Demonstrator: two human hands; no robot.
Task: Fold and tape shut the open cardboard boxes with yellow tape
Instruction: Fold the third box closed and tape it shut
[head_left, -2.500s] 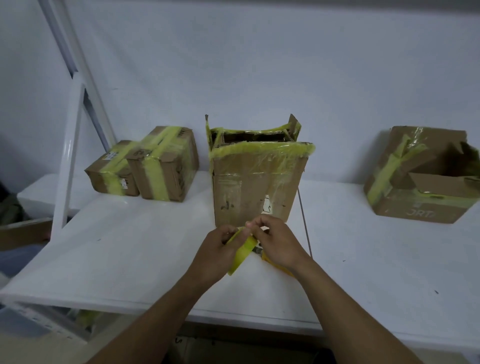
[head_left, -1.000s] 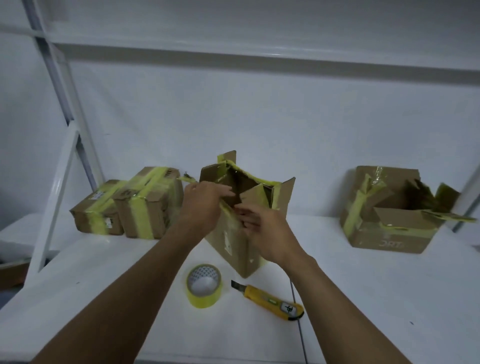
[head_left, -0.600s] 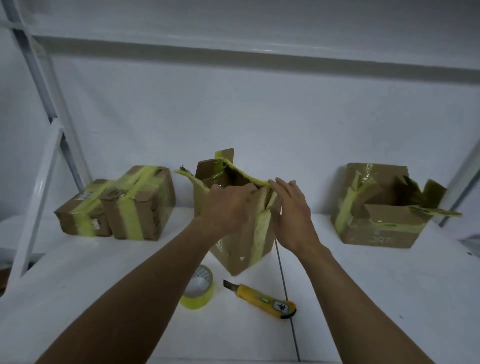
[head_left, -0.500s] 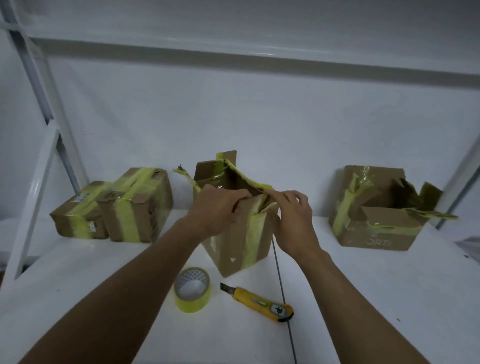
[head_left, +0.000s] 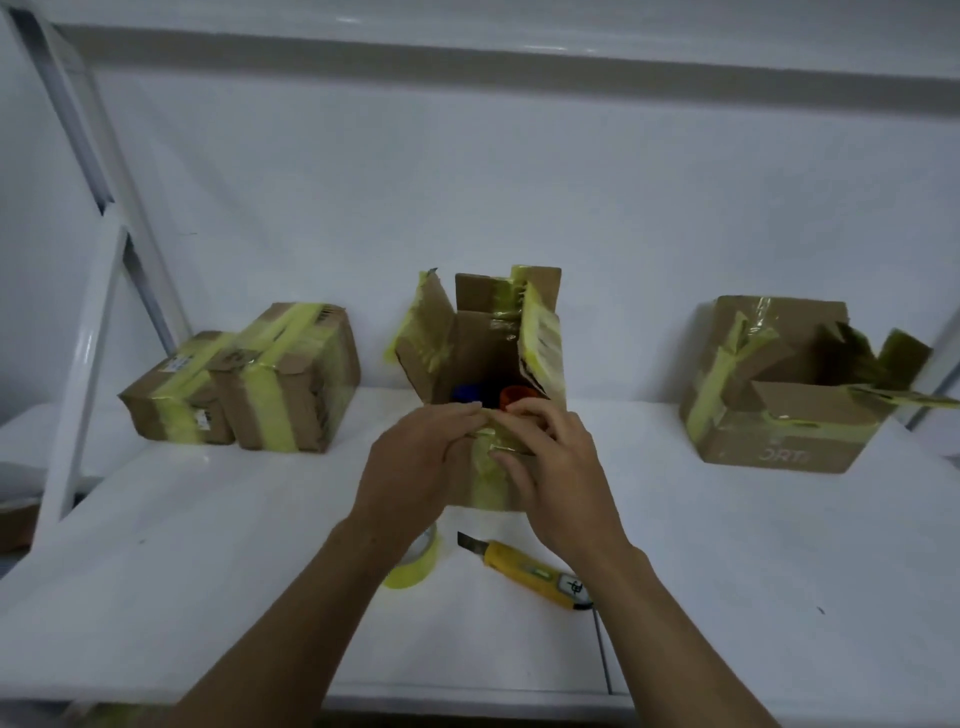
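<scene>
An open cardboard box striped with yellow tape stands mid-table, three flaps upright. Blue and orange items show inside. My left hand lies over the box's near rim, fingers bent across the folded-down near flap. My right hand pinches the same flap, fingers over its top edge and thumb on the taped front. The roll of yellow tape lies on the table, half hidden under my left wrist. A second open box with ragged flaps sits at the right.
A yellow utility knife lies just in front of the box. Two taped-shut boxes stand at the left by a white slanted frame post. The white table meets a white wall behind; a shelf runs overhead.
The tape roll and knife were set down on the table. The box was turned and its flaps opened upright; both hands dropped from the top flaps to the near flap.
</scene>
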